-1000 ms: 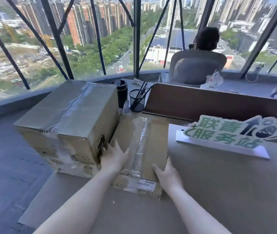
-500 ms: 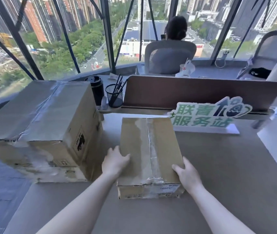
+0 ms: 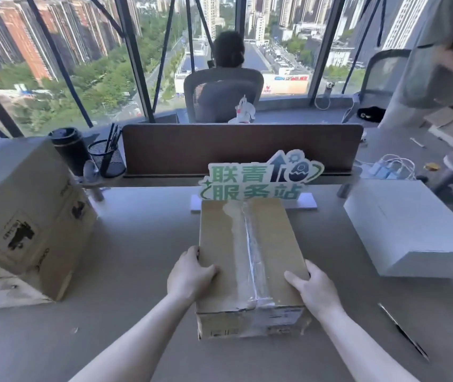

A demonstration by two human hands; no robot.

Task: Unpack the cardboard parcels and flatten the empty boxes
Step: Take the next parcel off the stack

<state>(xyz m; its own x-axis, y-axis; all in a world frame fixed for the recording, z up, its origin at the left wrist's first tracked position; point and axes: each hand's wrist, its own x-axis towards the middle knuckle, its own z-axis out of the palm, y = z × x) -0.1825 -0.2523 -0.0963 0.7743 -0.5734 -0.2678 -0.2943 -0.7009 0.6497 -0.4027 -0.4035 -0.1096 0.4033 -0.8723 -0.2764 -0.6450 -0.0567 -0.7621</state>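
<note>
the grey tabletop (image 3: 142, 244) fills the lower two thirds of the frame. a large brown cardboard box with dark printed marks (image 3: 24, 216) stands at the left edge, tilted in the view, well apart from the hands. a flat white rectangular box (image 3: 412, 232) lies at the right edge. a brown desk divider panel (image 3: 241, 147) runs across the middle of the frame. a small brown cardboard parcel sealed with clear tape along its top (image 3: 250, 266) sits at lower centre on the tabletop, closed, its far end just in front of a green and white cut-out sign with chinese characters (image 3: 258, 180). the left hand (image 3: 189, 274) grips the parcel's left edge, thumb on the top face, fingers down the side. the right hand (image 3: 316, 290) grips the right edge likewise. a black mesh pen holder (image 3: 106, 161) and a black cylindrical cup (image 3: 69, 150) stand at upper left. a thin dark pen-like tool (image 3: 404, 332) lies at lower right.
</note>
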